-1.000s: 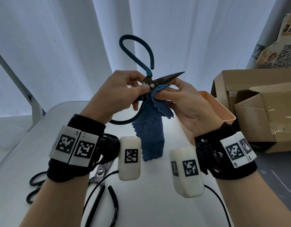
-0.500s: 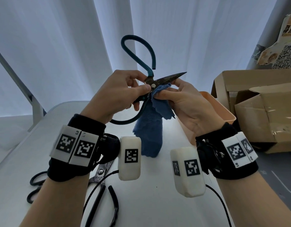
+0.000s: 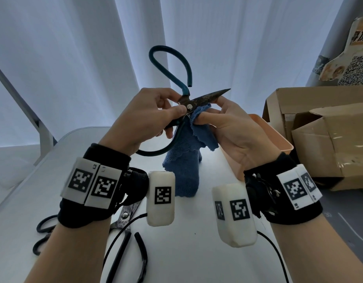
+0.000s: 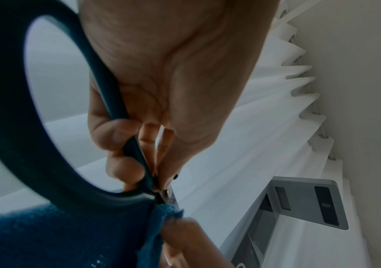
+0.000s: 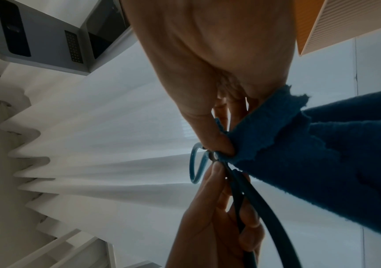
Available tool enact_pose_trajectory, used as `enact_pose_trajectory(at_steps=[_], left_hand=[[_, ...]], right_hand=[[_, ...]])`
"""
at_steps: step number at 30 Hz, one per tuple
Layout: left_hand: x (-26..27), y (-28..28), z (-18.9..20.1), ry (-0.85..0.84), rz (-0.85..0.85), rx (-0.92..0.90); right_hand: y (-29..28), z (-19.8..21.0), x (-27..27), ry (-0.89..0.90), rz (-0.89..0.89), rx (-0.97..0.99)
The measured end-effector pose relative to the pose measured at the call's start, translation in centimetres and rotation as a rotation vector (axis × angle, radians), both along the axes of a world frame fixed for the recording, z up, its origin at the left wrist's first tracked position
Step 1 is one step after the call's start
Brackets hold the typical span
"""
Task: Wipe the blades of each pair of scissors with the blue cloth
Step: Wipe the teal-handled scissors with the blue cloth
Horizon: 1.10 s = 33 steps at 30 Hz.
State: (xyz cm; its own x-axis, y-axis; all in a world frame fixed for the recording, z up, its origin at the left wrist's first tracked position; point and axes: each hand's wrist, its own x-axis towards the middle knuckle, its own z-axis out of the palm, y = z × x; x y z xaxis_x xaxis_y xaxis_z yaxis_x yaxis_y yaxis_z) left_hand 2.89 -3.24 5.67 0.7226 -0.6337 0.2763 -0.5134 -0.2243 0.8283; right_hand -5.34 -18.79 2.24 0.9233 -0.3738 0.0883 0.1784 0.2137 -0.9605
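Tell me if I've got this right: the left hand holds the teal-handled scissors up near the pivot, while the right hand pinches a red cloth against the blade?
Not quite: the cloth is blue, not red. In the head view the left hand grips the teal-handled scissors near the pivot, and the right hand pinches the blue cloth against the dark blade.

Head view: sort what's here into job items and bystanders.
Job: teal scissors held by left hand; blue cloth pinched by right hand; black scissors on table.
Bystanders: cardboard box, pink bin, curtain.
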Motion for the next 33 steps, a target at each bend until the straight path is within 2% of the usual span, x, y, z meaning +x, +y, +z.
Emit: enact_pose_trajectory(at_steps=[33], left_hand=[[0.10, -0.25, -0.17, -0.022, -0.013, 0.028]], right_hand=[[0.30, -0.25, 0.24, 0.069, -0.057, -0.086]])
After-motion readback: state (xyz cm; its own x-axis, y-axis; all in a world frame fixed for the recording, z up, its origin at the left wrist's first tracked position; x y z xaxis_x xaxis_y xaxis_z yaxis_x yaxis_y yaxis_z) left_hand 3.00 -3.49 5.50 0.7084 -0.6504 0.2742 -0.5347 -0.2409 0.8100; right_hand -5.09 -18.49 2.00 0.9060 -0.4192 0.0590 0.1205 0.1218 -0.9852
